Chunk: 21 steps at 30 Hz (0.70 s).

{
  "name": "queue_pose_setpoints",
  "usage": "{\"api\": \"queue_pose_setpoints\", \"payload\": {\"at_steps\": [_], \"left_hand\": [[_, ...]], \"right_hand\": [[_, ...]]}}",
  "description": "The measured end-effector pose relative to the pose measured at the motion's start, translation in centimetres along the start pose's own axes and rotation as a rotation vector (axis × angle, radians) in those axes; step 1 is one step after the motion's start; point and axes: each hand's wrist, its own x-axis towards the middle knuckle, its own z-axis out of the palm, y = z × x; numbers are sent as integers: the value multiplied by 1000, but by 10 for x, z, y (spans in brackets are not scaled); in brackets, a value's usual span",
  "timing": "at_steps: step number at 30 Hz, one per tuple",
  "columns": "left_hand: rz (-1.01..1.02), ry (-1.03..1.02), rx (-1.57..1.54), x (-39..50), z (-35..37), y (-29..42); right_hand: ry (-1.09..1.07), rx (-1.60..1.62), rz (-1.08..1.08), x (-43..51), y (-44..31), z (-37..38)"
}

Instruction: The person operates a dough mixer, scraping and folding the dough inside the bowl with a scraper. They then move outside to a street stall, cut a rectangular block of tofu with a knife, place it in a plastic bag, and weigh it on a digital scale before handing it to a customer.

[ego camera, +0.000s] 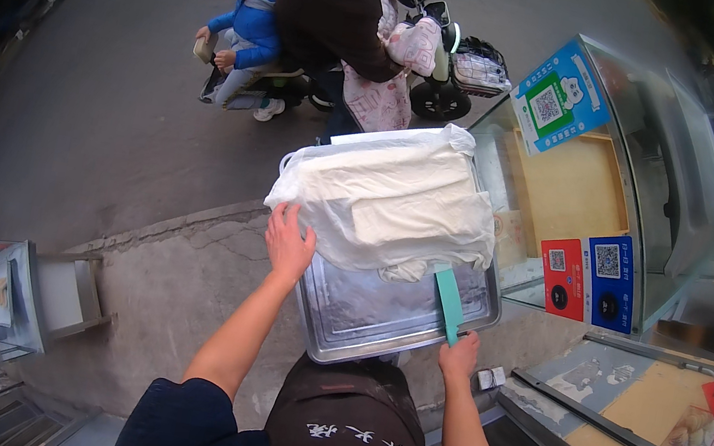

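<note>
A white cloth [335, 181] lies draped and wrinkled over the far part of a metal tray [371, 309]. Under it something bulky and flat-topped is hidden. The fingers of my left hand [289, 244] touch the cloth's near left edge, with thumb and fingers apart. My right hand [458, 356] grips the handle end of a teal flat-bladed knife [450, 301] at the tray's near right rim. Its blade slants over the bare metal, and its far end meets the cloth's lower edge.
A glass display case [646, 255] bearing printed codes stands right of the tray. Beyond the tray, a person in a dark top [335, 9] and a passenger in a blue jacket [256, 18] sit on a scooter [443, 100]. Another glass case [1, 300] stands at left, near a concrete ledge [175, 306].
</note>
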Motion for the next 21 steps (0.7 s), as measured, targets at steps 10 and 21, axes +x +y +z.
{"api": "queue_pose_setpoints", "payload": {"at_steps": [10,21], "left_hand": [[50,-157,310,41,-1,-6],[114,-221,-58,-88,-46,-7]], "right_hand": [[52,108,-82,-21,23,-4],[101,260,-112,29,-8,-4]]}}
